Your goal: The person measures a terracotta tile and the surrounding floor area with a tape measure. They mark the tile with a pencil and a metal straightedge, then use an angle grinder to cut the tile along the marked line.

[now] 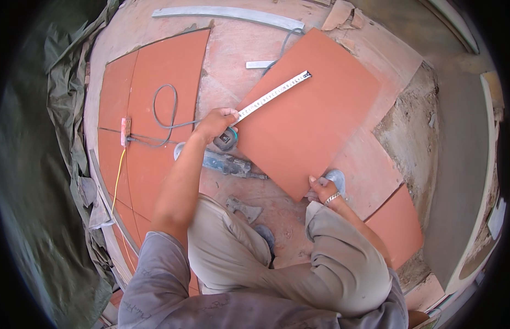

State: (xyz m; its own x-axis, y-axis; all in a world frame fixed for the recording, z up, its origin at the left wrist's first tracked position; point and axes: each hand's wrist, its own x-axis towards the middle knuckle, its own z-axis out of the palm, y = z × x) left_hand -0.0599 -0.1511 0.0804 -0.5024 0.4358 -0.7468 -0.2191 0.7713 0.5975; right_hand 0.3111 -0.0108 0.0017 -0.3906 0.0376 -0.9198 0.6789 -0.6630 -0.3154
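My left hand [215, 124] is closed on a tape measure [226, 139] with a dark and teal case. Its white blade [272, 98] reaches out to the upper right over a large terracotta tile [315, 104]. With my right hand [323, 189] I grip the tile's near corner, thumb on top and fingers at the edge. A blue angle grinder [226, 163], dusty and with a pale disc, lies on the floor under my left forearm. A grey metal piece [244, 209] rests between my knees.
Laid terracotta tiles [167, 71] cover the left, with a cable [156, 104] looped over them to a power strip [125, 131]. Long metal bar [227, 13] lies at the far side. A cut tile [397, 230] sits at right by broken ground [411, 126]. Green tarpaulin [30, 164] hangs left.
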